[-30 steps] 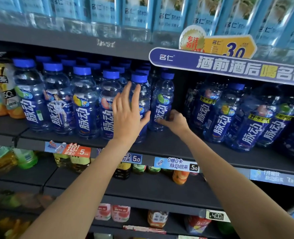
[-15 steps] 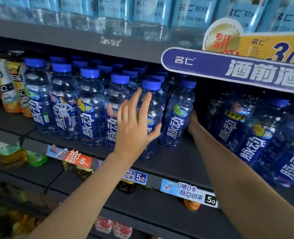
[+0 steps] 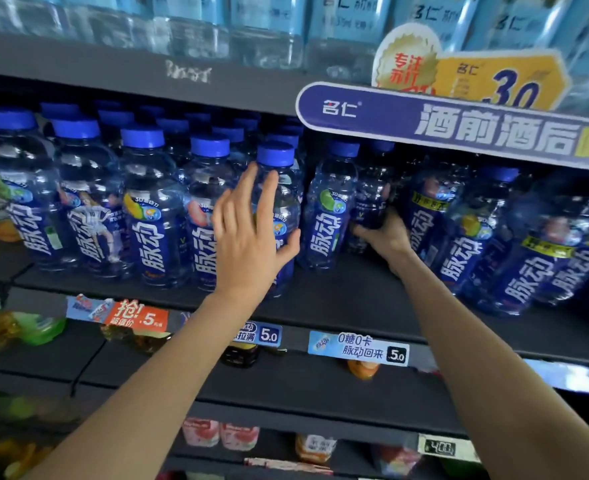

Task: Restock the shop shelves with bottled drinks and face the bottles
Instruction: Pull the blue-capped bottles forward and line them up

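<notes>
Blue-capped clear bottles with dark blue labels stand in rows on the dark middle shelf (image 3: pixel 338 299). My left hand (image 3: pixel 248 233) is spread flat with its fingers apart against the front bottle (image 3: pixel 279 195) of one row, holding nothing. To the right, my right hand (image 3: pixel 386 233) reaches deeper into the shelf and wraps around the lower part of a bottle (image 3: pixel 372 199) that stands behind the front lime-label bottle (image 3: pixel 327 216). Its fingertips are hidden behind that bottle.
A shrink-wrapped pack of the same bottles (image 3: pixel 514 244) leans at the right of the shelf. A purple promo sign (image 3: pixel 459 126) overhangs the shelf above. Pale blue water bottles (image 3: pixel 251 32) fill the top shelf. Price tags (image 3: pixel 359 348) line the shelf edge; other drinks (image 3: pixel 217 431) sit lower.
My right hand went from the shelf front to behind the lime-label bottle and closed around a bottle there. My left hand stayed spread on its front bottle. The camera moved closer.
</notes>
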### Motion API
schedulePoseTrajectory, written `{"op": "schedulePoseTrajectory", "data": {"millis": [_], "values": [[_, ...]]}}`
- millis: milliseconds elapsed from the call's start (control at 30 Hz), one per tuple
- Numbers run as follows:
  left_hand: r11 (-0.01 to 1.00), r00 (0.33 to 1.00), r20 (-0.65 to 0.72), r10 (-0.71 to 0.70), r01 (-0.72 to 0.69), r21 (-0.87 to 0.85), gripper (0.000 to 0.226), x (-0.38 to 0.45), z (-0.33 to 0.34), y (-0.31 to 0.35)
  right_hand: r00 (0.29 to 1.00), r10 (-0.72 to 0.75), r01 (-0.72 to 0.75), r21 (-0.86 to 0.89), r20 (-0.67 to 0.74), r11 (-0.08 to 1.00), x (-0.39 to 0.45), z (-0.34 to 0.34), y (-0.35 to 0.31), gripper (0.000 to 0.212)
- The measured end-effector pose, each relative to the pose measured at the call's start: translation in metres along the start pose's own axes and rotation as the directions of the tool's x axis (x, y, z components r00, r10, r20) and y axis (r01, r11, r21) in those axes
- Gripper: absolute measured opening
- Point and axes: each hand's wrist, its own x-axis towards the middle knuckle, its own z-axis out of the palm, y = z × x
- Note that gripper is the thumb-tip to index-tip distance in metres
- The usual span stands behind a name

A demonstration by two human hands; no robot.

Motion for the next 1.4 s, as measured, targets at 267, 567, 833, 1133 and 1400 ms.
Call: {"op": "schedulePoseTrajectory", "data": {"millis": [267, 567, 833, 1133, 1400], "values": [[0.999, 0.995, 0.095, -0.019, 0.022, -0.029, 0.071, -0.001, -0.011, 0.002, 0.997, 0.067, -0.072, 0.096, 0.045, 0.993, -0.057, -0.022, 0.007, 0.059], [0.999, 0.988, 0.153, -0.005, 0.013, -0.052, 0.075, 0.0, -0.018, 0.001, 0.991, 0.129, -0.129, 0.028, -0.031, 0.991, -0.079, -0.013, 0.0, 0.058], [0.999, 0.99, 0.144, -0.002, 0.007, -0.033, 0.074, 0.0, -0.018, 0.001, 0.943, 0.093, -0.163, -0.199, -0.319, 0.966, -0.104, 0.015, -0.015, 0.076], [0.999, 0.992, 0.123, -0.006, 0.011, -0.035, 0.074, 0.001, -0.018, 0.001, 0.994, 0.043, -0.052, -0.09, -0.105, 0.995, -0.108, 0.001, -0.006, 0.075], [0.989, 0.98, 0.2, -0.024, 0.052, -0.136, 0.073, 0.002, -0.03, 0.004, 0.985, 0.047, -0.081, -0.203, -0.165, 0.976, -0.131, 0.036, -0.023, 0.087]]}}
